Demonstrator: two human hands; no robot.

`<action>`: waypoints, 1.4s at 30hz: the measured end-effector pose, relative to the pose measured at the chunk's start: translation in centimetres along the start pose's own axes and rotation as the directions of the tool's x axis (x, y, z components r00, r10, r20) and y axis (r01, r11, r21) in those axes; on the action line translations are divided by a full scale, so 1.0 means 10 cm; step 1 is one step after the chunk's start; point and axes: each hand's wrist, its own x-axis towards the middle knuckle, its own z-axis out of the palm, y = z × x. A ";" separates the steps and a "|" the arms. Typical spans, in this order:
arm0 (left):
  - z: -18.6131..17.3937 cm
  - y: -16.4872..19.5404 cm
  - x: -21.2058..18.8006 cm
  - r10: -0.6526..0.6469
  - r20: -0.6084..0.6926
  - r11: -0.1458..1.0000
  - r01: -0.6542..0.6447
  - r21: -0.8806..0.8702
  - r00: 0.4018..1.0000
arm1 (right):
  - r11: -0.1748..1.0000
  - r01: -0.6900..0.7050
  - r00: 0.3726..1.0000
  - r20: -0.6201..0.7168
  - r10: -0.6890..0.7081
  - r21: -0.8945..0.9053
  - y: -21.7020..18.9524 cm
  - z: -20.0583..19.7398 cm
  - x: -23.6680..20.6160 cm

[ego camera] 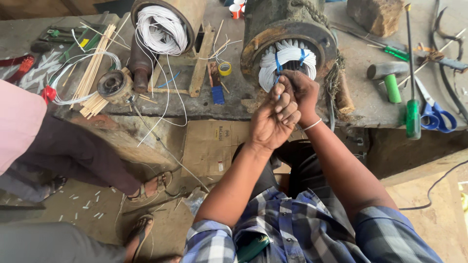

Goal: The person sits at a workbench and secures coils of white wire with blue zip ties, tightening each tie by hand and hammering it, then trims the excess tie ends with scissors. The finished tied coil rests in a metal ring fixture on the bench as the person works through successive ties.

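A rusty motor stator (pixel 263 39) stands on the workbench with white winding coils (pixel 287 61) bound by blue tie strips (pixel 277 65). Both my hands meet at the front lower edge of the coils. My left hand (pixel 275 119) is closed in a fist, pinching a blue strip near its thumb. My right hand (pixel 302 92) has its fingers curled on the same strip against the winding. A thin white band circles my right wrist.
A second stator with white coils (pixel 161 29) and loose wires sits at left, beside a bundle of thin sticks (pixel 95 68) and a small rotor part (pixel 114 85). Green-handled screwdriver (pixel 412 117), blue scissors (pixel 436 117) and hammer (pixel 387 73) lie right. Another person's legs (pixel 73 156) are left.
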 end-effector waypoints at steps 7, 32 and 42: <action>0.25 0.56 0.07 0.320 0.158 -0.455 0.006 0.891 0.934 | 0.999 0.036 0.994 -0.101 -0.040 -0.038 -0.08 0.08 0.00; 0.55 0.82 0.60 -0.631 0.229 -0.768 -0.553 -0.325 0.741 | 0.992 -0.123 0.992 -0.012 0.124 0.032 -0.23 -0.17 0.02; 0.74 0.74 0.42 -0.098 -0.184 -0.785 0.038 0.619 0.978 | 0.996 0.091 0.991 0.093 -0.091 0.008 -0.28 -0.26 0.06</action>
